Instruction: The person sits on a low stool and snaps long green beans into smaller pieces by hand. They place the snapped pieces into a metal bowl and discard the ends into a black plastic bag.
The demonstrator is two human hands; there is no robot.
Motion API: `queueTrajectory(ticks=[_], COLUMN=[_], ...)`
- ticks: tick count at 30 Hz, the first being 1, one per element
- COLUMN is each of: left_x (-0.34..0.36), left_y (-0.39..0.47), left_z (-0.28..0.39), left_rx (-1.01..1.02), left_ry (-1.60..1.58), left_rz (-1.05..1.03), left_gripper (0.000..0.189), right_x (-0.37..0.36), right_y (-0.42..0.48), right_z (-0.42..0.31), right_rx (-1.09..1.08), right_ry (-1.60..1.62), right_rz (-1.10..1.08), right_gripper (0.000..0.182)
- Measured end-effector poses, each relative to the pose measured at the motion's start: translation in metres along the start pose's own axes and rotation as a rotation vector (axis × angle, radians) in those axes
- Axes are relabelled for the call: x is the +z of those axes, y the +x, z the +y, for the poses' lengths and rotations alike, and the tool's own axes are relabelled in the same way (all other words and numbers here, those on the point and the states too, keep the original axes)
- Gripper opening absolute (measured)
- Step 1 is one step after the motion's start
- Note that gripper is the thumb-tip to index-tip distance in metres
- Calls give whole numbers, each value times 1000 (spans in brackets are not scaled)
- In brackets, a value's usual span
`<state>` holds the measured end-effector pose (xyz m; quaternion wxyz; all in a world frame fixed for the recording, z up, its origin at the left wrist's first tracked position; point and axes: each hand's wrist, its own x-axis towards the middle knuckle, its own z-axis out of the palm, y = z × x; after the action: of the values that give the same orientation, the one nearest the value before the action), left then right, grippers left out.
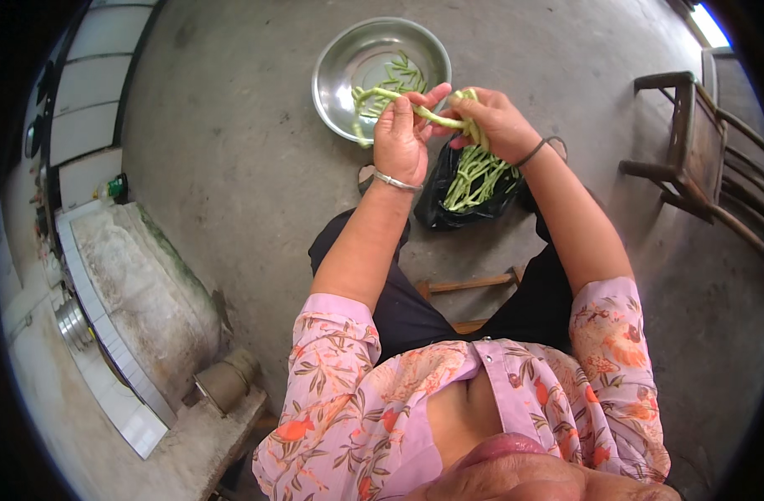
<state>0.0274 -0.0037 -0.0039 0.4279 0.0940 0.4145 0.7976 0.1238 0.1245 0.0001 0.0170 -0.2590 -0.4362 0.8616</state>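
Note:
Long green beans stretch between my two hands. My left hand pinches them between thumb and fingers, with their free ends hanging over the basin. My right hand is closed on a folded part of the beans at its fingertips. Under and beyond my left hand, a round stainless steel basin holds short cut or snapped bean pieces. Below my right hand, an open black plastic bag on the floor holds many whole long beans.
A wooden chair stands at the right. Part of a low wooden stool shows between my legs. At the left are a tiled ledge, a rough plastered block, a green bottle and a brownish container. The floor is grey concrete.

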Motion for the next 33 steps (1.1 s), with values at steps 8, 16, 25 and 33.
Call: queueTrajectory(ticks=[8, 16, 25, 33], left_x=[9, 12, 9, 12], left_y=[-2, -1, -2, 9], left_z=[-9, -7, 13, 12], left_rx=[12, -20, 245, 631], left_ry=[132, -25, 215, 372], left_rz=[3, 61, 47, -59], left_gripper=[28, 30, 27, 23], right_x=[0, 6, 1, -64], right_y=[-7, -10, 2, 19], right_z=[-6, -8, 18, 20], right_rx=[117, 107, 4, 29], right_ry=[-72, -248, -337, -81], right_rz=[-207, -124, 180, 637], right_gripper=[26, 14, 13, 17])
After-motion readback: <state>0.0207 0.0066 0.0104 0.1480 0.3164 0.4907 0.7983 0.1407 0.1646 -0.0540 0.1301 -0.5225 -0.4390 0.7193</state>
